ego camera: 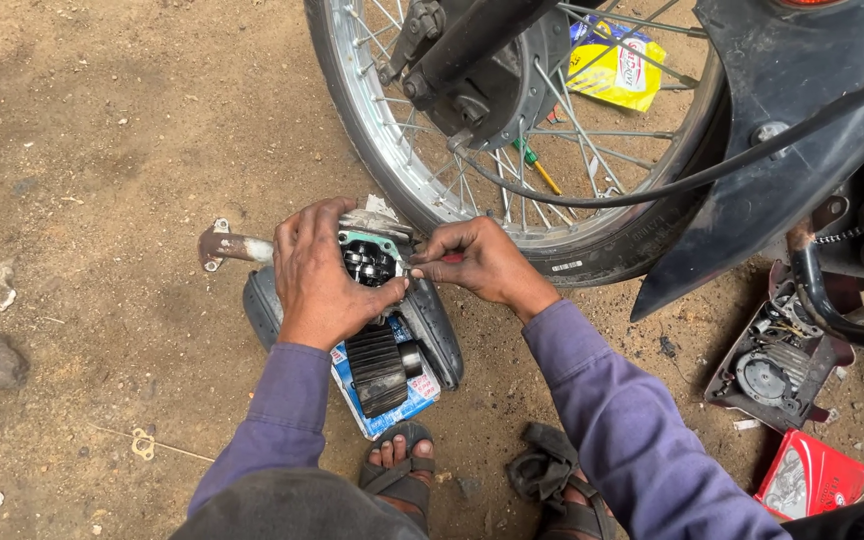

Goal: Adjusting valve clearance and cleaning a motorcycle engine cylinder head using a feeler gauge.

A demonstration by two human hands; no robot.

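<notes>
My left hand (318,275) grips the top of a dark finned engine cylinder (377,362) that has a green gasket (372,242) at its upper end. My right hand (487,262) pinches a small tool with a red handle (450,259), its tip at the gasket edge. The cylinder rests on a blue and white cardboard box (398,405) lying over a dark curved cover (439,327). A rusty metal pipe with a flange (229,246) sticks out to the left behind my left hand.
A motorcycle wheel with spokes (512,120) and black mudguard (782,130) stand just beyond my hands. An engine side cover (777,365) and a red box (810,478) lie at right. A dark rag (542,465) sits by my sandalled feet (400,470). Dirt ground all around.
</notes>
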